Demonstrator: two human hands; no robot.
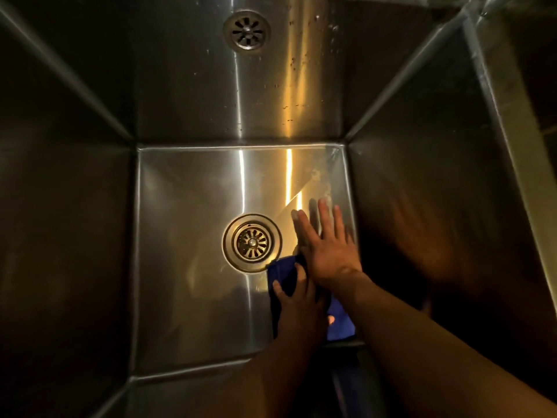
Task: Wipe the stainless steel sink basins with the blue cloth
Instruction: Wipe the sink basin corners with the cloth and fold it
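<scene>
Right forearm [422,342] nearest; right hand [328,245] flat, fingers [325,212] spread, on basin floor [187,206]; left hand [297,300] presses blue cloth [283,271], curl unclear. We'd sweep toward drain [251,242], overlapping.

Dim, warm light. A white streak [241,176] and an amber streak [289,170] glare down the far wall of the sink [187,86]. Past its right edge, a pale ledge [506,95], then darkness.
</scene>
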